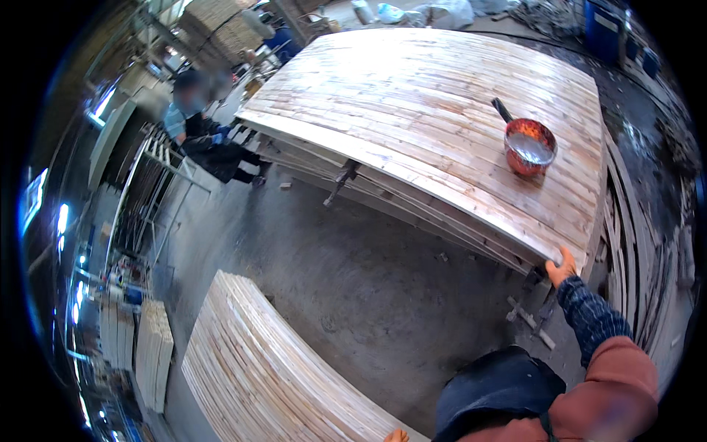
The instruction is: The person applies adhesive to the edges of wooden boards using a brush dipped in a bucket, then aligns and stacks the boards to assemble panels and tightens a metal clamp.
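Note:
My right hand (563, 268) is closed round the near right corner of a large panel of joined wooden strips (412, 110), its thumb on the top side. Only a small part of my left hand (396, 436) shows at the lower edge, against the end of a stack of long wooden boards (258, 353); its fingers cannot be made out. On the panel stands a red pot (532, 168) with a dark handle and a pale, greyish inside. Beneath the panel are more layers of wood, with a dark metal clamp-like bar (340, 183) sticking out along the near side.
Another person (202, 136) in dark clothing stands left of the panel, by a metal rack (177, 166). Bare concrete floor (353, 287) lies between panel and boards. Wooden strips (626, 228) lean at the right. A blue barrel (602, 33) and bags (449, 13) are at the back.

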### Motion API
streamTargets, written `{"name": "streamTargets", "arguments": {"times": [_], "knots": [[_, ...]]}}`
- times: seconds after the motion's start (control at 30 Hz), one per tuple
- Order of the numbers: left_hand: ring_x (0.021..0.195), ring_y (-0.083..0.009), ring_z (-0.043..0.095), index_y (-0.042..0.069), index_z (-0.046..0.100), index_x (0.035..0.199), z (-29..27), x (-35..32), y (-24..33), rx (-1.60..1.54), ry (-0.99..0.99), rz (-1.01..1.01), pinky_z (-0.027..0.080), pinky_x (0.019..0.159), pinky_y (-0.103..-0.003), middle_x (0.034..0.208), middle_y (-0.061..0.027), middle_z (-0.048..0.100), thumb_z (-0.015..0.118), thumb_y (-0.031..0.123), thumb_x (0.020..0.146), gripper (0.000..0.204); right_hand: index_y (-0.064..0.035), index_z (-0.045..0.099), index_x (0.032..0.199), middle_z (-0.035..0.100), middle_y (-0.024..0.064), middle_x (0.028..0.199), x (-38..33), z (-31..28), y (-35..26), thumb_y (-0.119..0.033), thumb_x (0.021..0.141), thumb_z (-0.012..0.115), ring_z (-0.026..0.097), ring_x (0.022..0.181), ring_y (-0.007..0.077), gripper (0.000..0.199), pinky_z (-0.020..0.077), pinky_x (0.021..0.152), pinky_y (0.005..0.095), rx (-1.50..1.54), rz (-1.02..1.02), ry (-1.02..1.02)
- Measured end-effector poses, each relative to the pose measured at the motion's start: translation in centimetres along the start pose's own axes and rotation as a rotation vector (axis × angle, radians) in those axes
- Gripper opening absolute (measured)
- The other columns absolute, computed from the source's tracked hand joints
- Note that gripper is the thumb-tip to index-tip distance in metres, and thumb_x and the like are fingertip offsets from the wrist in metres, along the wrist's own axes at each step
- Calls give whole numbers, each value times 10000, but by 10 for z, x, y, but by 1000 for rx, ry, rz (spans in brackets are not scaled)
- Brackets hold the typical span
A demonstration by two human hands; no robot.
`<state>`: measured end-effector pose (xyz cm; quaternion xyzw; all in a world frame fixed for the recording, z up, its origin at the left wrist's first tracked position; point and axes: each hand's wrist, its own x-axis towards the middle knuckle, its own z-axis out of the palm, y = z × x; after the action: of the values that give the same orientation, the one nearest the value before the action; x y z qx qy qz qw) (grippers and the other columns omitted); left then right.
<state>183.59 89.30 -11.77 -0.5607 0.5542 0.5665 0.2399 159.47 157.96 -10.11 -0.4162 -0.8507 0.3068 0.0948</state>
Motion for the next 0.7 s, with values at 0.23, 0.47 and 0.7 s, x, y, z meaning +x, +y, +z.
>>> {"name": "streamTargets", "arguments": {"times": [0.23,0.47,0.7], "knots": [[629,-50,507,100,604,840,21,14,125,49,-280,345,314,499,-238,784,33,596,609,303,1027,275,-22,489,1472,533,235,1485,-7,17,-108,-355,879,704,499,1395,368,714,390,1179,416,20,-138,-128],[1396,-341,513,23,492,1484,249,-56,326,337,-525,449,371,1176,-479,1472,-208,565,621,400,1026,607,-57,509,1464,500,214,1519,24,33,-169,-357,847,701,458,1416,375,712,380,1184,432,-25,-330,-183],[1412,-332,504,81,371,1581,490,-51,488,257,-759,499,372,1184,-487,1534,-160,520,599,343,1046,638,-39,545,1419,548,243,1441,98,76,-228,-409,782,726,509,1350,394,759,413,1149,453,18,-324,-339]]}}
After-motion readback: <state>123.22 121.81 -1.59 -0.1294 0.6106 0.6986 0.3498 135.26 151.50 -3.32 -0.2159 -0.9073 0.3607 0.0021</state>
